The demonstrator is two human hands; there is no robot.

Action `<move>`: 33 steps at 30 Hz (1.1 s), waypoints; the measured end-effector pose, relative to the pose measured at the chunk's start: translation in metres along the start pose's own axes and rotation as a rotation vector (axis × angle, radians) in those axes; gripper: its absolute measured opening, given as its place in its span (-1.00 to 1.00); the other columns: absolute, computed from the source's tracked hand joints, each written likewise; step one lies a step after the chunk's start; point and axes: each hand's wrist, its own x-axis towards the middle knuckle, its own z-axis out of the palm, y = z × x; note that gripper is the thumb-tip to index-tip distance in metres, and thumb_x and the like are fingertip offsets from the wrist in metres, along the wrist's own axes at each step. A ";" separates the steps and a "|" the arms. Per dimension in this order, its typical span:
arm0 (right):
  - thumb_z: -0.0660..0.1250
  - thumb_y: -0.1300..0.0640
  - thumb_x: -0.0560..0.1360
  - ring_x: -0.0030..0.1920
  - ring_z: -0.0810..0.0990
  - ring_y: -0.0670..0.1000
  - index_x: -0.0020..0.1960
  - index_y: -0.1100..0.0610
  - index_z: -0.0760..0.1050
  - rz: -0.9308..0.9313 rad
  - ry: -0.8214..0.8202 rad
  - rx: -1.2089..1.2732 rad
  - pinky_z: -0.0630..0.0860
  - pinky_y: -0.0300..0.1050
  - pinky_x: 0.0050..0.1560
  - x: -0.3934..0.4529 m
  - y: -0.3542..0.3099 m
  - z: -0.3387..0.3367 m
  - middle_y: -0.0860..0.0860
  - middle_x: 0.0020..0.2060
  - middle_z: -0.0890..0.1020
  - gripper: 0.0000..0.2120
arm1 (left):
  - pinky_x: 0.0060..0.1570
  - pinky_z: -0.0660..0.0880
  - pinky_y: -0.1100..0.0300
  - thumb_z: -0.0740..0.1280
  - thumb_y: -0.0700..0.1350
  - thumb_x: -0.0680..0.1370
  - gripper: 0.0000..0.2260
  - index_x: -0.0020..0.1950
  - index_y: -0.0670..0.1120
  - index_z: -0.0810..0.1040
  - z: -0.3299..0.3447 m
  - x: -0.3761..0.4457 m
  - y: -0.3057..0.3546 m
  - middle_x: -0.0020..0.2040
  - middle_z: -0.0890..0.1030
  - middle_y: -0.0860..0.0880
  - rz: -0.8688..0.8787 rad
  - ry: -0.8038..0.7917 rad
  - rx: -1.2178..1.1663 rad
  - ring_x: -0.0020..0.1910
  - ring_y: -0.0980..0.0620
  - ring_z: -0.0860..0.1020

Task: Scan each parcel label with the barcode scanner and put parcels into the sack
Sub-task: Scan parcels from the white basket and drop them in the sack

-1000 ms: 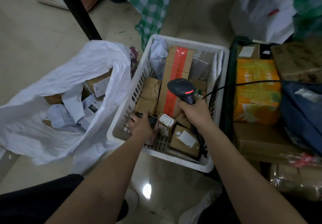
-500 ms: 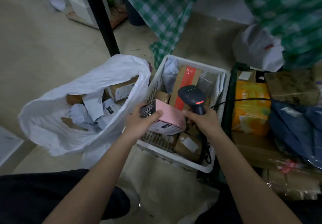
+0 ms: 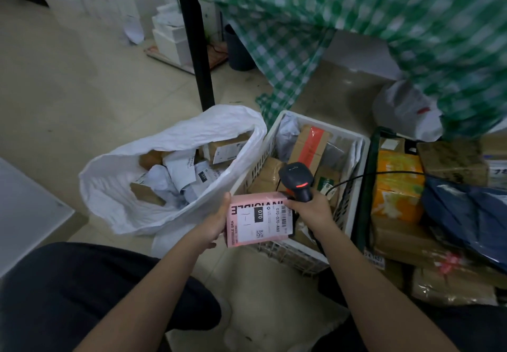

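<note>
Head view shows the work to be partly done. A white sack (image 3: 164,176) stands open on the floor to the left, and several parcels are already seen inside it: brown boxes and pale mailers with printed labels. Just beside it, touching its rim, a white slatted basket (image 3: 354,159) is still well filled with brown cartons, among them a long one bearing a red tape stripe (image 3: 308,146), so a good share of the scanning is judged to be left. A pink box (image 3: 255,218) is held above the near corner of the basket, its white label with barcode turned up toward the camera; it is gripped along its left edge by the left hand (image 3: 216,225), thumb on top and fingers beneath. The barcode scanner (image 3: 297,180) is clasped by its handle in the right hand (image 3: 315,209), its cable trailing off to the right, its head just beyond the box's far right corner. Whether the label has been read cannot be told, since no beam is seen on it. This parcel is judged to be at the scanning step, with its drop into the sack not yet made. Further cartons are stacked to the right of the basket; whether they belong to the job cannot be told.
</note>
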 end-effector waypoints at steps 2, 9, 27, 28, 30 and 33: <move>0.56 0.27 0.32 -0.11 0.62 0.14 -0.11 0.15 0.55 0.010 0.021 0.011 0.57 0.18 0.08 0.000 -0.007 0.005 0.11 -0.19 0.65 -0.76 | 0.23 0.36 0.05 -0.10 0.34 0.57 -0.39 0.17 -0.02 0.57 -0.004 0.009 -0.006 0.08 0.62 -0.01 0.117 0.025 0.028 0.20 -0.05 0.52; 0.47 0.22 0.40 -0.19 0.62 0.12 -0.12 0.16 0.53 -0.029 0.059 -0.111 0.57 0.11 -0.05 0.006 -0.013 0.016 0.19 -0.17 0.66 -0.87 | -0.13 0.58 0.17 0.25 0.21 0.55 -0.50 0.41 0.02 0.27 -0.012 0.032 -0.017 -0.05 0.67 -0.07 0.132 -0.072 0.129 -0.05 0.02 0.62; 0.48 0.20 0.40 0.01 0.60 0.13 0.02 0.04 0.46 0.075 0.059 -0.101 0.52 0.08 0.09 -0.008 0.015 0.039 -0.01 -0.14 0.59 -0.73 | -0.25 0.48 0.33 0.31 -0.22 0.54 -0.54 0.39 -0.05 0.22 0.008 0.046 -0.017 0.06 0.62 -0.06 0.024 -0.184 -0.014 -0.10 0.09 0.59; 0.48 0.22 0.39 0.01 0.61 0.13 -0.01 0.03 0.47 0.077 0.038 -0.084 0.53 0.12 0.12 -0.008 0.014 0.040 -0.01 -0.15 0.61 -0.73 | -0.22 0.48 0.31 0.32 -0.27 0.52 -0.49 0.40 -0.03 0.20 0.009 0.044 -0.015 0.04 0.62 -0.05 0.014 -0.215 -0.028 -0.08 0.08 0.59; 0.48 0.24 0.37 -0.03 0.64 0.13 -0.08 0.01 0.49 0.070 0.005 -0.075 0.55 0.17 0.12 -0.009 0.011 0.040 0.00 -0.17 0.64 -0.76 | -0.18 0.50 0.24 0.36 -0.22 0.51 -0.47 0.40 0.00 0.20 0.011 0.042 -0.014 0.01 0.63 -0.05 -0.034 -0.241 -0.089 -0.06 0.03 0.60; 0.48 0.25 0.35 -0.07 0.66 0.13 -0.12 -0.02 0.50 0.053 -0.030 -0.010 0.57 0.22 0.09 -0.008 0.002 0.033 0.05 -0.17 0.67 -0.75 | -0.01 0.58 0.05 0.36 0.07 0.54 -0.55 0.33 0.00 0.26 0.012 0.037 -0.014 0.03 0.66 -0.14 -0.036 -0.207 -0.216 0.00 -0.11 0.64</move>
